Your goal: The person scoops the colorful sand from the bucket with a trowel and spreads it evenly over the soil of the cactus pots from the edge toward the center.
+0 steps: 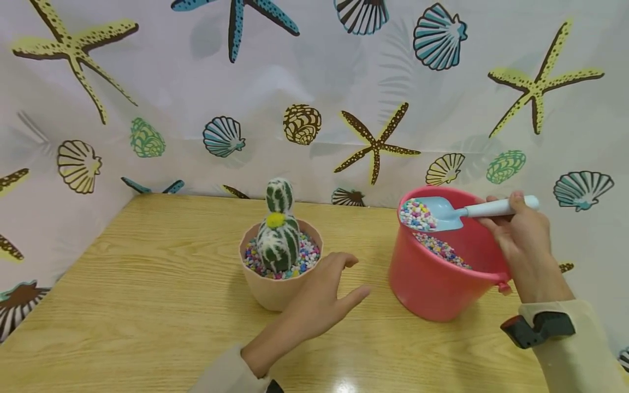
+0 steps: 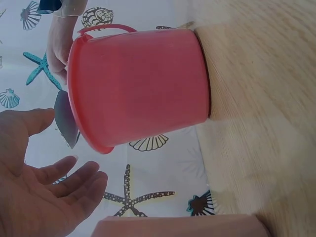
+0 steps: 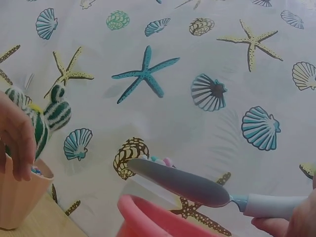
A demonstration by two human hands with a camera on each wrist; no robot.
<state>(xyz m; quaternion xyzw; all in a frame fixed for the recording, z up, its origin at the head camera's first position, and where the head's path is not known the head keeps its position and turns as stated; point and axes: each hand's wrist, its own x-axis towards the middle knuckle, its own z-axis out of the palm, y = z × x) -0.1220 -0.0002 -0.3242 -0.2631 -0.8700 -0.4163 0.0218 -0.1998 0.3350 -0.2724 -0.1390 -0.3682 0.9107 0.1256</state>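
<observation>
My right hand grips the white handle of a light blue scoop heaped with small coloured pebbles. The scoop hangs over the mouth of a pink bucket, which has more pebbles inside. Between bucket and flowerpot, my left hand is held with fingers and thumb spread, nothing in its grasp. That hand overlaps the right side of a peach flowerpot in the head view. In the pot stands a green and white cactus with a yellow flower, set in coloured pebbles.
A wooden table carries the pot and the bucket. Behind it hangs a white cloth printed with shells and starfish. The bucket's handle lies along its rim in the left wrist view.
</observation>
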